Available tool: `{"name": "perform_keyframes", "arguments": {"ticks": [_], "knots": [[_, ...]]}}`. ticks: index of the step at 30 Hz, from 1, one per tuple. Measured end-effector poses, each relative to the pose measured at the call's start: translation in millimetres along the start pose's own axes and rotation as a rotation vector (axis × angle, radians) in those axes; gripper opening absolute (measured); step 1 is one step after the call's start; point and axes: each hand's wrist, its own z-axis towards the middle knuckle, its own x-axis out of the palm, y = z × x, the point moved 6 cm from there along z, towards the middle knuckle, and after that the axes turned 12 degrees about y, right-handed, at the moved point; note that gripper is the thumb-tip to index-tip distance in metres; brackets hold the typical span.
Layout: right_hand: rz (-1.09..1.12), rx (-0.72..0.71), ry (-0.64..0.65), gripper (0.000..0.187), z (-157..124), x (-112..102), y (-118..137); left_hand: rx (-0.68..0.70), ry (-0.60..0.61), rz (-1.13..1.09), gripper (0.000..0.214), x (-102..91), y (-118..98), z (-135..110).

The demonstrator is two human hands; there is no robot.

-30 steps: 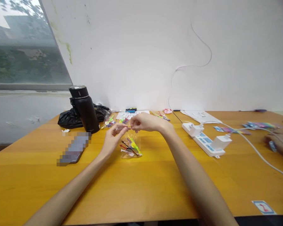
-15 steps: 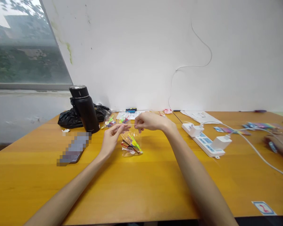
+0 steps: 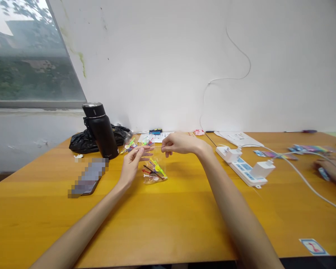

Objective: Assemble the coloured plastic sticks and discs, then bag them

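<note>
Between thumb and fingers, my left hand [image 3: 131,162] pinches the top edge of a clear plastic bag [image 3: 156,181]. Small yellow, red, black and white plastic pieces show inside it, their kind too small to make out. From that edge a thin pale strip [image 3: 157,147] runs taut across to my right hand [image 3: 179,144], which is closed on its other end. The bag hangs below, just over or on the table; which of these I cannot tell. Behind my left hand lies another clear bag [image 3: 128,145] with similar colourful pieces.
A black bottle [image 3: 102,130] stands by a black plastic bag [image 3: 80,141] at the left, with a phone [image 3: 91,177] nearer. On the right lie a power strip [image 3: 248,172] with white chargers and a cable [image 3: 302,177]. Another person's hand [image 3: 332,170] is at the far right.
My right hand has drawn slightly right, and a longer piece of the thin strip shows between the hands. The bag has swung a little left and up.
</note>
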Motion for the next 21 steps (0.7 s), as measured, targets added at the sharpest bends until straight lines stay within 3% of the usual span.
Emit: {"name": "perform_keyframes", "arguments": {"ticks": [6,12,17,21], "knots": [[-0.028,-0.017,-0.015,0.018,-0.9,-1.7,1.0,-0.069,0.12,-0.087,0.04,7.5,10.4,0.3],[-0.014,-0.005,-0.036,0.02,-4.0,-5.4,-6.5,-0.255,0.359,-0.003,0.057,23.2,46.2,-6.7],[0.02,0.034,-0.038,0.016,-5.8,-6.4,-17.4,-0.294,0.336,0.049,0.056,24.8,58.8,-10.0],[0.065,0.078,-0.012,0.04,-3.9,-3.6,-30.8,-0.275,0.305,-0.014,0.05,23.7,50.7,-8.4]]}}
